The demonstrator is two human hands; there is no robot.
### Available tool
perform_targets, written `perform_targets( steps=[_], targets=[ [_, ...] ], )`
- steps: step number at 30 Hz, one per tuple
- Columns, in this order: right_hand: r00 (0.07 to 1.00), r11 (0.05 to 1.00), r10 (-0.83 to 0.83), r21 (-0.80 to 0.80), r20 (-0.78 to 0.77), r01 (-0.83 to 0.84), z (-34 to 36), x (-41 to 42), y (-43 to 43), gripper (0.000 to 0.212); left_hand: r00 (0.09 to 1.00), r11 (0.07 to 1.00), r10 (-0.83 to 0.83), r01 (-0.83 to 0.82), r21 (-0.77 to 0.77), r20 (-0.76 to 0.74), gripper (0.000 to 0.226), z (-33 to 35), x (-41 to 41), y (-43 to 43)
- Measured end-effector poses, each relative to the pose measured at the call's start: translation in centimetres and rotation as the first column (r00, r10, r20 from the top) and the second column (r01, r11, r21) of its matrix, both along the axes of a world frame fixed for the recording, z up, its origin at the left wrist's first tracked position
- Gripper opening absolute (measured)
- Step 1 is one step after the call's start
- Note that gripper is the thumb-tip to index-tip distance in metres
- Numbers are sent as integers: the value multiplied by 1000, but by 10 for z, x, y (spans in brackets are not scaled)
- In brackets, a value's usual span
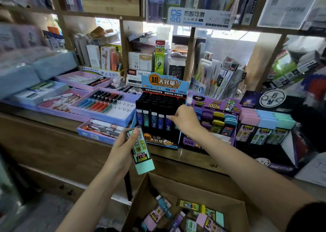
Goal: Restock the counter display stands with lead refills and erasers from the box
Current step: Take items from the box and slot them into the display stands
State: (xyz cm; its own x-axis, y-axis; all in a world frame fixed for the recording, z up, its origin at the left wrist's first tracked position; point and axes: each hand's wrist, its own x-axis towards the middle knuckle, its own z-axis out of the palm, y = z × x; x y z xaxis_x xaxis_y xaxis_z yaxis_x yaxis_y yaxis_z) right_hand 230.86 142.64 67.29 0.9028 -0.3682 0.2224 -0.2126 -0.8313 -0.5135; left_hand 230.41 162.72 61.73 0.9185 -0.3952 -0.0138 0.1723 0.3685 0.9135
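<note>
My left hand point(123, 146) grips a mint-green lead refill case point(140, 150) with a black and yellow label, held in front of the counter edge. My right hand point(185, 119) reaches into the blue counter display stand point(163, 141) and pinches the top of a dark lead refill tube point(168, 123) in its front row. That stand holds several dark refill tubes. Beside it on the right, a purple stand point(192, 140) holds colourful erasers point(218, 119). The open cardboard box point(169, 184) below holds several refill cases and erasers.
Purple pen trays point(105, 112) lie on the wooden counter point(53, 126) to the left. Pastel refill cases point(266, 120) fill a dark stand at the right. Wooden shelves behind are packed with stationery.
</note>
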Motion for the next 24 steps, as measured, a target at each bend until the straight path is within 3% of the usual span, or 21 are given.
perform_targets(
  steps=[2, 4, 6, 8, 9, 12, 15, 18, 21, 24],
  targets=[
    [1000, 998, 15, -56, -1, -15, -2, -13, 3, 32, 1000, 1000, -10, 10, -16, -2, 34, 5, -1, -3],
    [995, 996, 88, 18, 51, -90, -7, -36, 12, 31, 1000, 999, -7, 7, -46, 0, 32, 12, -3, -9],
    [973, 929, 229, 290, 33, -229, -12, -62, 24, 28, 1000, 995, 11, -13, -98, -21, 32, 19, -5, -16],
    [939, 726, 343, 635, 0, -265, -22, -84, 37, 21, 998, 990, 26, -33, -136, -49, 37, 28, -8, -26],
    [937, 662, 350, 710, -10, -239, -28, -91, 40, 20, 998, 988, 33, -41, -147, -58, 38, 31, -10, -31],
    [964, 615, 263, 762, 40, -200, -36, -105, 41, 29, 996, 979, 28, -44, -198, -81, 26, 35, -15, -46],
    [978, 541, 137, 816, 155, -205, -33, -117, 28, 19, 999, 975, -4, -7, -224, -50, 18, 32, -17, -55],
    [968, 497, 14, 839, 249, -223, -26, -129, 4, 14, 998, 991, 8, 1, -132, 70, 23, 27, -17, -62],
    [938, 445, -113, 861, 327, -246, -13, -140, -26, 14, 973, 998, 1, -17, 68, 229, 14, 22, -20, -73],
    [906, 475, -181, 841, 383, -261, 1, -150, -55, 11, 905, 964, -118, 4, 267, 409, 18, 20, -31, -90]
  ],
)
